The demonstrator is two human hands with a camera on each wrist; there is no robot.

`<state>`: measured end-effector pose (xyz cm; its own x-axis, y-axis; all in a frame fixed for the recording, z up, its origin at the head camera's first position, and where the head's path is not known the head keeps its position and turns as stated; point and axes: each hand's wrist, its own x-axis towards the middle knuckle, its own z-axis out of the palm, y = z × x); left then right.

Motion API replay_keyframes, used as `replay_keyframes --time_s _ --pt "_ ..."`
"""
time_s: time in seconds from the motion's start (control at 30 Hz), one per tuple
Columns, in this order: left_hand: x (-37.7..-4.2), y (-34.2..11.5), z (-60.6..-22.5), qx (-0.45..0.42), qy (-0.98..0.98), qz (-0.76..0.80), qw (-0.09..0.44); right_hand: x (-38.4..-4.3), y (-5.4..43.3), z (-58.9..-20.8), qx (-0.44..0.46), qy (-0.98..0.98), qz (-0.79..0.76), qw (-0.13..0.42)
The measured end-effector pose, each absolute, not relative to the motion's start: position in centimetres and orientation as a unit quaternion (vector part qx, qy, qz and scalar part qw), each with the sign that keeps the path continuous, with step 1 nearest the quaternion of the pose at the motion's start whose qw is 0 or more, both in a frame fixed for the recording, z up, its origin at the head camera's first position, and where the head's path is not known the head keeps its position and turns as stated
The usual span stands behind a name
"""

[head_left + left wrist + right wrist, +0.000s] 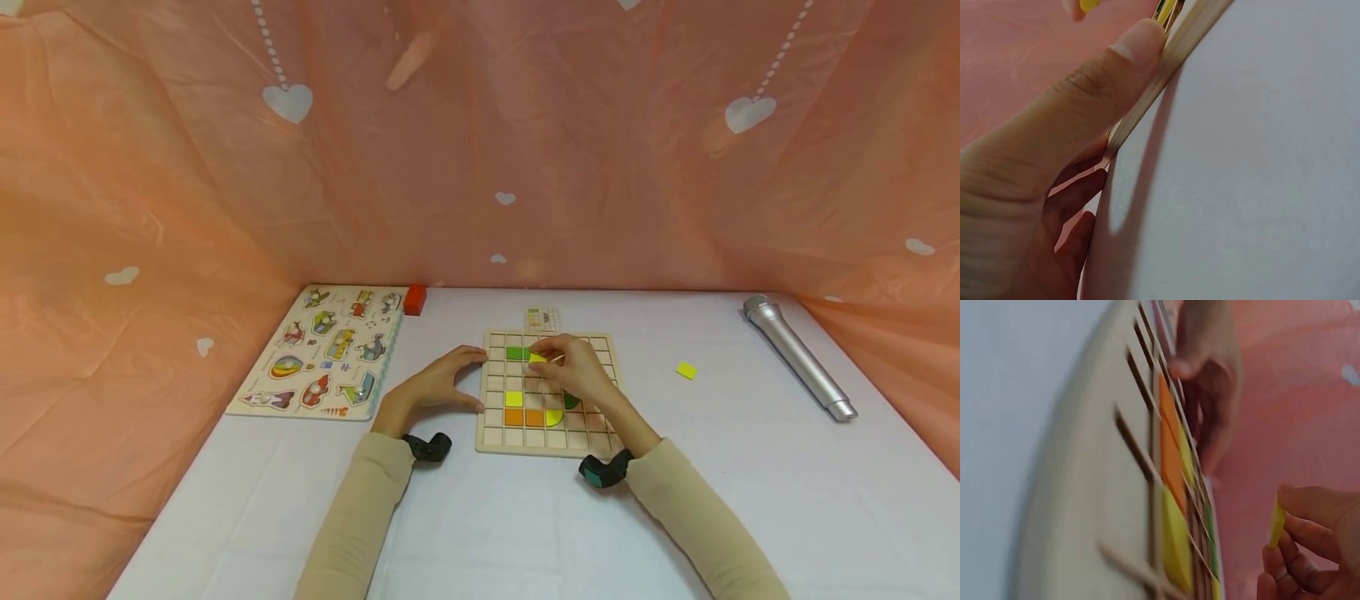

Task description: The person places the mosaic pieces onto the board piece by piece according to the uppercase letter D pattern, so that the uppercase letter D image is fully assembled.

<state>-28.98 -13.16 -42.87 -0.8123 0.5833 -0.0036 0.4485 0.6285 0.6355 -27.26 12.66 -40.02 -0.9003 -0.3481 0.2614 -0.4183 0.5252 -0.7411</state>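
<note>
A wooden grid board (493, 438) lies on the table. Between thumb and fingers, my right hand (581, 367) pinches a small yellow tile (1277, 522), held over the upper middle of the grid. My left hand (442, 382) rests along the board's left edge, thumb and fingertips spread and touching its side. Set in the grid are green tiles (516, 353), a yellow square (513, 398), two orange squares (524, 417) in a row and a yellow rounded piece (553, 417). A dark green piece (572, 402) shows partly beneath my right hand, which hides some cells.
A small pattern card (542, 317) lies just behind the board. To the left are a picture puzzle board (330, 346) and a red block (415, 300). Rightward lie a loose yellow tile (686, 370) and a silver microphone (798, 357). Pink curtain surrounds the table.
</note>
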Motion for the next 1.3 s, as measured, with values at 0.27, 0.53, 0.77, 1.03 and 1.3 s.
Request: replay_keyframes --time_s 0.27,0.53,0.77,1.03,1.3 --pt "-29.0 -13.2 -42.8 0.285 0.895 0.327 0.105 -27.6 10.5 -41.7 0.271 -0.870 0.410 0.021" --pt "-28.9 -13.1 -42.8 0.276 0.897 0.327 0.111 -27.8 10.2 -42.4 0.273 -0.872 0.406 0.014" --pt "-28.9 -13.2 -42.8 0.281 0.895 0.329 0.108 -27.9 10.1 -42.6 0.269 -0.873 0.408 0.001" --pt "-29.0 -13.2 -43.0 0.286 0.894 0.328 0.107 -27.9 10.0 -42.7 0.265 -0.875 0.405 -0.003" --pt "-29.0 -13.2 -43.0 0.284 0.895 0.326 0.108 -28.1 10.8 -42.4 0.275 -0.863 0.423 0.015"
